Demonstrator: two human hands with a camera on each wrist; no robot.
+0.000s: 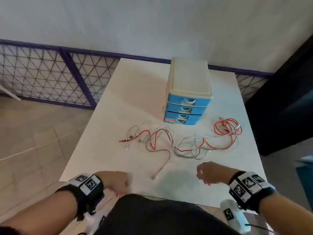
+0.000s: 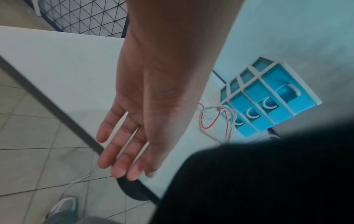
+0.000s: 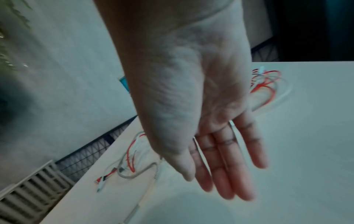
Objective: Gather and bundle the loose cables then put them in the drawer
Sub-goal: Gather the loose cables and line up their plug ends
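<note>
Loose red, white and grey braided cables lie tangled across the middle of the white table, with a red coil at the right end. Behind them stands a small drawer unit with blue drawers, all closed. My left hand hovers at the table's near edge, fingers straight and empty in the left wrist view. My right hand hangs above the near right of the table, just short of the cables, fingers straight and holding nothing in the right wrist view. The cables lie beyond its fingers.
A wire-mesh fence runs behind and left of the table. Tiled floor with a white cord lies to the left. A dark panel stands at the right. My dark clothing covers the table's near edge.
</note>
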